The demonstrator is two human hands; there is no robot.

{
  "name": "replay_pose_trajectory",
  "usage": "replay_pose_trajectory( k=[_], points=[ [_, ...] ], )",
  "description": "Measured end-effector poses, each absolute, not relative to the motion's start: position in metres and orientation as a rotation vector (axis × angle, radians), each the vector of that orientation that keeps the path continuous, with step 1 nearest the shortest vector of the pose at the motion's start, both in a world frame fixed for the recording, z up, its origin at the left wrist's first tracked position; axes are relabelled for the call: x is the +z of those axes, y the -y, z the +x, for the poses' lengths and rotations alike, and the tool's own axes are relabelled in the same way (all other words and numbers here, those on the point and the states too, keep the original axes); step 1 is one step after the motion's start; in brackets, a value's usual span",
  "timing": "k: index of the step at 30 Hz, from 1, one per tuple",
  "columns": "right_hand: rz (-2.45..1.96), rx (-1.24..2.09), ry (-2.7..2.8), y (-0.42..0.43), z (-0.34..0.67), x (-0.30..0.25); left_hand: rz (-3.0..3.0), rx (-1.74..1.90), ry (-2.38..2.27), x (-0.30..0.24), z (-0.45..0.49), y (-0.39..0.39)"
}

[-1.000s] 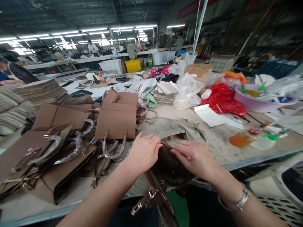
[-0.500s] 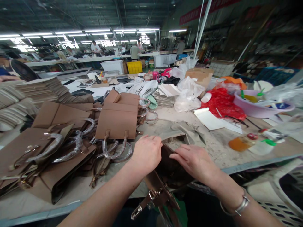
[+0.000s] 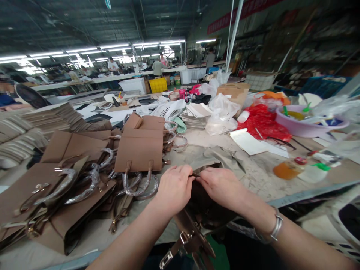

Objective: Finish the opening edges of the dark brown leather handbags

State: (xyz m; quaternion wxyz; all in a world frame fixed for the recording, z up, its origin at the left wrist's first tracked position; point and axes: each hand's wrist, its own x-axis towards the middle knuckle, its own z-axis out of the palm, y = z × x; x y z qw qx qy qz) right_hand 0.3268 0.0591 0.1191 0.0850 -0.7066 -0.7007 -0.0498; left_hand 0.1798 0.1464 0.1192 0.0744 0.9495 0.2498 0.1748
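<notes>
My left hand (image 3: 174,188) and my right hand (image 3: 221,186) meet at the top rim of a dark brown leather bag (image 3: 206,210) at the table's near edge. Both hands have their fingers curled and pinch that rim between them. A brown strap with a metal buckle (image 3: 187,242) hangs from the bag below my wrists. A silver bracelet (image 3: 276,227) sits on my right wrist. Just left of my left hand lie tan handbags (image 3: 139,150) with plastic-wrapped handles (image 3: 137,183).
More tan bags (image 3: 56,187) and stacked flat pieces (image 3: 42,120) fill the left side. White paper (image 3: 249,141), red plastic (image 3: 264,122), a pink basin (image 3: 308,125) and an orange bottle (image 3: 287,168) lie right. Other people work at far tables (image 3: 157,67).
My two hands have moved together along the bag's rim until their fingertips meet. The bag's opening has been drawn closed between them and the strap hangs lower.
</notes>
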Motion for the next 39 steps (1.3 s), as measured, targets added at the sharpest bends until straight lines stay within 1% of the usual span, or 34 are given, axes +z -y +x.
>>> replay_pose_trajectory(
  k=[3,7,9,13,18,22,26,31,36,39],
  points=[
    [-2.102,-0.137,2.082,-0.058,0.327,0.117,2.776,0.553,-0.694,0.121,0.167,-0.147],
    [-2.053,-0.079,2.05,-0.045,0.323,0.116,2.763,0.211,-0.767,0.127,0.142,-0.158],
    [-2.029,-0.073,2.03,-0.038,0.317,0.115,2.769,0.149,-0.741,0.131,0.133,-0.164],
    [-2.049,-0.131,1.958,-0.03,0.307,0.114,2.723,0.2,-0.556,0.135,0.132,-0.167],
    [-2.113,-0.152,1.96,-0.031,0.303,0.113,2.666,0.346,-0.534,0.125,0.144,-0.16],
    [-2.199,0.003,1.93,-0.029,0.308,0.116,2.655,0.424,-0.578,0.116,0.147,-0.16],
    [-2.076,0.143,1.948,-0.031,0.311,0.121,2.655,0.439,-0.609,0.115,0.148,-0.16],
    [-2.092,0.09,1.987,-0.045,0.309,0.121,2.675,0.457,-0.653,0.114,0.15,-0.16],
    [-2.088,-0.04,2.022,-0.055,0.308,0.117,2.653,0.524,-0.696,0.11,0.152,-0.157],
    [-2.1,-0.086,2.008,-0.057,0.308,0.117,2.599,0.466,-0.787,0.115,0.149,-0.149]
  ],
)
